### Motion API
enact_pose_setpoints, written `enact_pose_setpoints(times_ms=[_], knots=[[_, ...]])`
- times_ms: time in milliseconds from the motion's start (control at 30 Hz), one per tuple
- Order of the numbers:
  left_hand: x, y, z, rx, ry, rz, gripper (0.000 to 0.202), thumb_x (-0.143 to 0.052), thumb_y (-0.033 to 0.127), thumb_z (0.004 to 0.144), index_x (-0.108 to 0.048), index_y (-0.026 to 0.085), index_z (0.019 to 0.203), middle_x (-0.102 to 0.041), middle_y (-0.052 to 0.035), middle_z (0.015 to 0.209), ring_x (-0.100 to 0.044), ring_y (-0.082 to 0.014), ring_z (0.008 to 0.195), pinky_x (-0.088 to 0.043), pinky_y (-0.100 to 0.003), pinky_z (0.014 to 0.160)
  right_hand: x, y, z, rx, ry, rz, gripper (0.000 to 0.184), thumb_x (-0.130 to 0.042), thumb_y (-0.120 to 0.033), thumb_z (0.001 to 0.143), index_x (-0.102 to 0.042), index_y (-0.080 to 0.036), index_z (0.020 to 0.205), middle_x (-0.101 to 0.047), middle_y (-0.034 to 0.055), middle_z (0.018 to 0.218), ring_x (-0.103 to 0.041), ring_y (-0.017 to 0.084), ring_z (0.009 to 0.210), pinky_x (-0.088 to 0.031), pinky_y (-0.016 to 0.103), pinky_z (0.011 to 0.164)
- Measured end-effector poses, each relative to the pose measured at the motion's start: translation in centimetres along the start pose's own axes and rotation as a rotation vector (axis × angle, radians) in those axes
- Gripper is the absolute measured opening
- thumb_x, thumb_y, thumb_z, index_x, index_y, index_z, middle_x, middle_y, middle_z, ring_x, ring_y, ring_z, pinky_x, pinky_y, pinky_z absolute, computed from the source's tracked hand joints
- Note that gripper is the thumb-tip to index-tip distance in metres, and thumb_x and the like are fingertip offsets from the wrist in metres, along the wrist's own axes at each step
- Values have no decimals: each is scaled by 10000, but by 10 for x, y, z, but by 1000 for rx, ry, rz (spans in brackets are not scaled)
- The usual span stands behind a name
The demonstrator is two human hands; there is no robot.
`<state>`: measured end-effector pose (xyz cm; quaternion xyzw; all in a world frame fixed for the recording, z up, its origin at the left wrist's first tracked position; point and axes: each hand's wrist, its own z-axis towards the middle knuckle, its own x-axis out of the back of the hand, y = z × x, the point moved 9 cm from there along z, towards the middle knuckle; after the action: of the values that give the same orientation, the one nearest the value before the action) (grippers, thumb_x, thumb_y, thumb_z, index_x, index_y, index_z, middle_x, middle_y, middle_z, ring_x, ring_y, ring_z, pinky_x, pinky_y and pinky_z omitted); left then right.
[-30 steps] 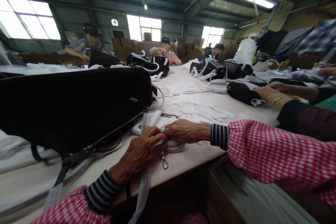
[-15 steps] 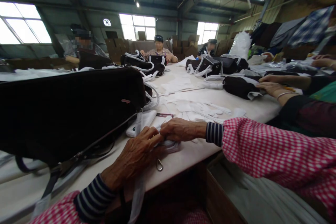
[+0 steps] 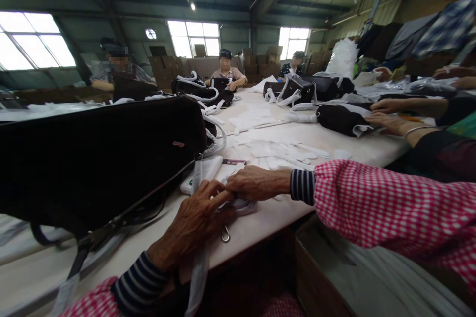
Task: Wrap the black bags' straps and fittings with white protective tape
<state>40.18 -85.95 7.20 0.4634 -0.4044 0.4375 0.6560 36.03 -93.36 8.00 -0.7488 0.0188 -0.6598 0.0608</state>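
Less of the metal clip (image 3: 225, 234) showing below the left hand (image 3: 191, 220) than a second ago; right hand (image 3: 256, 182) still against its fingertips. Pinkish tag (image 3: 178, 144) on the black bag (image 3: 92, 158), too small to read. Pale table (image 3: 260, 219) strewn with white scraps (image 3: 280, 151); bright windows (image 3: 193, 34) and stacked cartons (image 3: 266, 65) beyond. White-wrapped strap (image 3: 198, 277), translucent, visible above the left hand and again below, hanging past the table edge. Fingers of both hands bent inward; closure and hold hidden, impossible to tell.
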Motion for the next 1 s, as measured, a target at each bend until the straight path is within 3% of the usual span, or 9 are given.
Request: enact_pose_setpoints(times_ms=[233, 467, 567, 700, 833, 1000], knots=[[4, 6, 1, -7, -48, -25, 270, -507, 434, 1044, -648, 250, 1182, -593, -83, 1245, -538, -282, 1140, -545, -449, 927, 4, -1, -19, 127, 230, 144, 136, -569, -102, 982, -695, -143, 1012, -687, 69, 984, -622, 174, 856, -432, 270, 772], [6, 6, 1, -11, -97, -64, 220, -538, 380, 1032, -659, 258, 1168, -595, -80, 1250, -537, -272, 1146, -522, -434, 971, 7, 13, -30, 104, 356, 386, 144, -576, -201, 1013, -701, -147, 966, -680, 47, 915, -618, 167, 856, -451, 272, 820], [4, 4, -3, -24, -53, -77, 223, -538, 391, 1034, -664, 270, 1174, -607, -75, 1264, -555, -267, 1162, -526, -410, 948, 8, 12, -29, 70, 349, 365, 119, -595, -171, 998, -704, -138, 964, -680, 48, 908, -614, 162, 842, -437, 260, 797], [7, -1, -6, 4, 48, -138, 215, -517, 381, 1049, -670, 267, 1148, -631, -65, 1229, -599, -235, 1128, -526, -382, 945, 6, 3, -22, 15, 244, 212, 127, -599, -108, 973, -714, -143, 932, -685, 46, 894, -590, 155, 796, -389, 252, 727], [10, 0, -6, -17, 65, -214, 197, -555, 384, 1033, -680, 257, 1118, -642, -63, 1219, -610, -234, 1132, -519, -385, 974, 4, 0, -16, -47, 169, 119, 176, -572, -83, 969, -722, -145, 902, -702, 61, 892, -594, 160, 785, -369, 262, 708], [10, -7, -6, 22, 145, -149, 293, -631, 398, 996, -645, 245, 1244, -677, -74, 1207, -617, -257, 1105, -542, -410, 936, 6, 4, -22, -22, 247, 230, 121, -608, -111, 969, -725, -138, 975, -699, 59, 920, -619, 174, 851, -422, 267, 783]])
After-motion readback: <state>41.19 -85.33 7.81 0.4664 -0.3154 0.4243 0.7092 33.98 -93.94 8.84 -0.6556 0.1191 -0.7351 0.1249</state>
